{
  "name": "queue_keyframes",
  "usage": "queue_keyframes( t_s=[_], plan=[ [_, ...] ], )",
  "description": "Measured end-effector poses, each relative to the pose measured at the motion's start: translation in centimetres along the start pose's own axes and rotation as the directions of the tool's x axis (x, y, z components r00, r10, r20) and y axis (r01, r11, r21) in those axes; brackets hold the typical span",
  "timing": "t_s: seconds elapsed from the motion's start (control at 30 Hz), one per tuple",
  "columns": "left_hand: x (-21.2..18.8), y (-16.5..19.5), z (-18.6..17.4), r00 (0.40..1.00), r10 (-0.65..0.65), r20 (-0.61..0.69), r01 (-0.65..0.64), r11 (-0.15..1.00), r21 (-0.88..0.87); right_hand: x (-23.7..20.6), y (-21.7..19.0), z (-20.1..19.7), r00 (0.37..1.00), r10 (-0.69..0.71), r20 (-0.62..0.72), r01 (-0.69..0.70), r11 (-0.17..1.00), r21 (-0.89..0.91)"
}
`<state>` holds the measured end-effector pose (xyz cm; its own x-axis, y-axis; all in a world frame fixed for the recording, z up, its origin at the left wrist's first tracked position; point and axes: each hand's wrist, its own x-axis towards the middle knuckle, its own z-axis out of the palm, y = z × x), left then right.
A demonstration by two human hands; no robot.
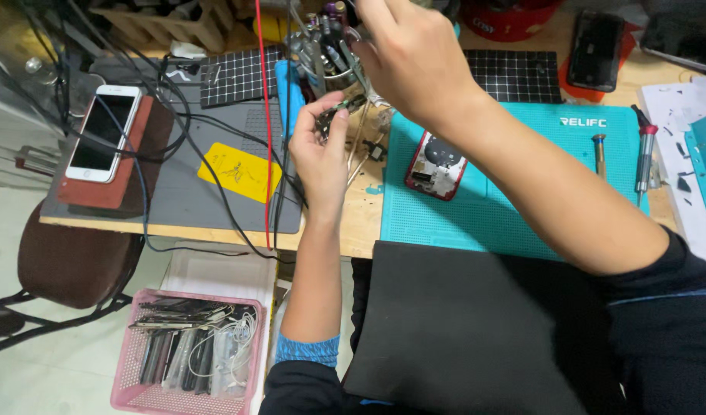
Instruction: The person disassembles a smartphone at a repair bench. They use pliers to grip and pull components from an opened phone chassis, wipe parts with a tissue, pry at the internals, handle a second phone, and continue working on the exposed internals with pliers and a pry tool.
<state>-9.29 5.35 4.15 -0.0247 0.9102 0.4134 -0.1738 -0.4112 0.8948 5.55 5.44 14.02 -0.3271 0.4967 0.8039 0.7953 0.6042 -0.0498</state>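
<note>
We pinch a small circuit part (331,117) in left hand (320,154) fingertips, held up over the bench's far-centre edge w/ thumb side steadying it, prob. for a close look. Right hand (410,58) reaches just beyond into the tool cup (322,58), fingers curled; what they grip we can't tell. Opened red phone (435,165) lies on the teal mat (506,207) to the right, near at hand.

A white smartphone (103,133) lies face up on a reddish-brown block (118,165) at the left end of the workbench, its rectangular screen blank and pale. To the right of that block, a yellow rectangular label (239,171) with dark scribbles sits tilted on the grey mat (214,200). Far right of the block, at the bench's back edge, a dark phone (593,50) lies with its black screen up, and a dark screen corner (687,34) shows beyond it.
</note>
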Motion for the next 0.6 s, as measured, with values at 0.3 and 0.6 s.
queue_keyframes(
  t_s=[0.3, 0.6],
  plan=[
    [-0.8, 0.2, 2.0, 0.991, 0.13, 0.021, -0.129, 0.935, 0.33, -3.8, 1.6, 1.8, 0.854, 0.175, 0.49, -0.051, 0.965, -0.256],
    [-0.9, -0.1, 1.2, 0.997, -0.072, -0.021, 0.075, 0.969, 0.237, -3.3, 2.0, 5.9, 0.876, 0.105, 0.47, 0.023, 0.966, -0.259]
  ],
)
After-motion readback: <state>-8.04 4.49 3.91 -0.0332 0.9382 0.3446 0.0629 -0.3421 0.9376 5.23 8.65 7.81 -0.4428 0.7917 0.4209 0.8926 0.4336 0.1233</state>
